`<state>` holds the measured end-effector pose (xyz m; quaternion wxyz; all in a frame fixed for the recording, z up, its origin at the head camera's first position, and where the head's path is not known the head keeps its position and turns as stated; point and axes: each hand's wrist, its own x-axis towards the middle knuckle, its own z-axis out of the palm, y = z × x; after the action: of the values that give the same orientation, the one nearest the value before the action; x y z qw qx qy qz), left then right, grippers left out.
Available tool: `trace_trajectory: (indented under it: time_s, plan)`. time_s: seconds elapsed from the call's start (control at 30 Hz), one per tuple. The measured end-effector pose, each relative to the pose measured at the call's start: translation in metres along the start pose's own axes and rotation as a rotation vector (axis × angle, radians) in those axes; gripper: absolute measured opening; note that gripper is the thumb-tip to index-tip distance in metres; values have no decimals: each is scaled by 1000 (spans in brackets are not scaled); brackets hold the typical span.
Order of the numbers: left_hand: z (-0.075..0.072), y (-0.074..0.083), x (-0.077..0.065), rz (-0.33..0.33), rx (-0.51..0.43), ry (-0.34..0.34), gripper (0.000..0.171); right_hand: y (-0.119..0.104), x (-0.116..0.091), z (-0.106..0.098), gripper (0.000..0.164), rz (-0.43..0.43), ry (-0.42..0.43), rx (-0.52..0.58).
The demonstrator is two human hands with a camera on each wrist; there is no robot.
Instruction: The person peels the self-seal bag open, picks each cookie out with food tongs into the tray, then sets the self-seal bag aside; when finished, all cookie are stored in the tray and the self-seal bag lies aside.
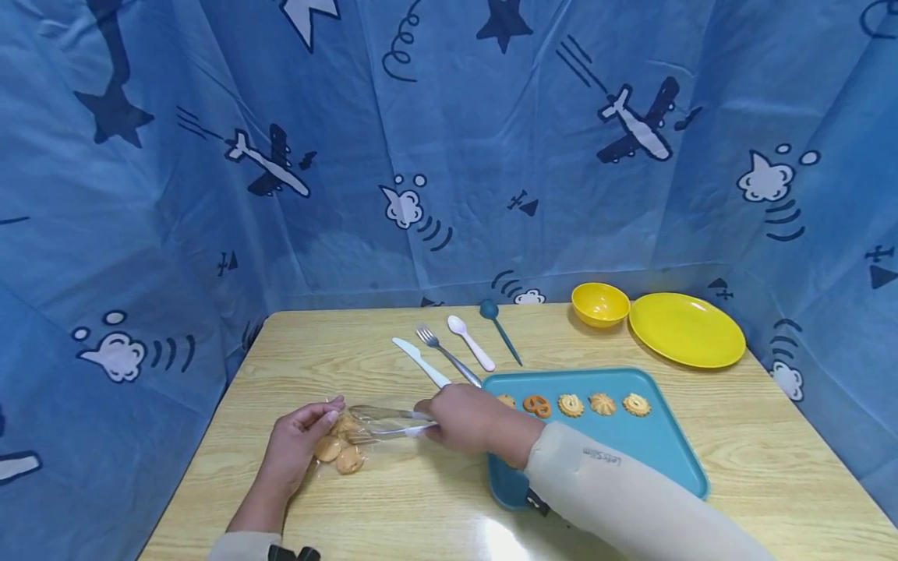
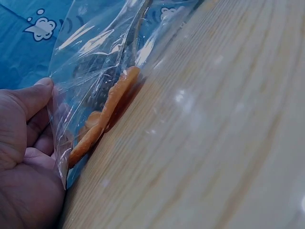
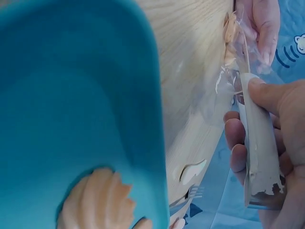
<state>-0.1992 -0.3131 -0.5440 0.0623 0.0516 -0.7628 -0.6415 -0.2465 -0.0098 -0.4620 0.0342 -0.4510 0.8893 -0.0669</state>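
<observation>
My left hand [image 1: 298, 438] pinches the edge of a clear plastic bag [image 2: 90, 40] on the left side of the table. Inside the bag are several golden-brown cookies [image 1: 349, 460]; a curved one [image 2: 110, 107] shows up close in the left wrist view. From the other side, my right hand [image 1: 464, 421] grips a pair of tongs [image 3: 261, 148], thumb on one arm and fingers round the other. The tongs' front ends reach into the bag among the cookies. Glare on the plastic hides whether the tips hold one.
Beneath my right forearm lies a teal tray [image 1: 596, 456] with a row of cookies and a pretzel [image 1: 537, 406]. Behind are a knife [image 1: 419, 361], a fork [image 1: 449, 355], a pink spoon [image 1: 471, 343] and a dark spoon [image 1: 501, 331]. A yellow bowl [image 1: 600, 305] and plate [image 1: 687, 330] stand back right.
</observation>
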Motion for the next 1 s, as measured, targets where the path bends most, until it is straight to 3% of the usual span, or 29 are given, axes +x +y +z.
trace_trajectory:
  time_s: [0.17, 0.33, 0.8, 1.0]
  plan:
    - [0, 0, -1, 23, -34, 1, 33, -7, 5, 3, 22, 27, -22, -5]
    - [0, -1, -1, 29, -57, 1, 35, -9, 7, 6, 14, 34, 0, -19]
    - [0, 2, -1, 1, 7, 6, 34, 1, -16, -4, 12, 60, 26, 22]
    - [0, 1, -1, 0, -10, 5, 34, -1, -12, -4, 12, 47, 44, 39]
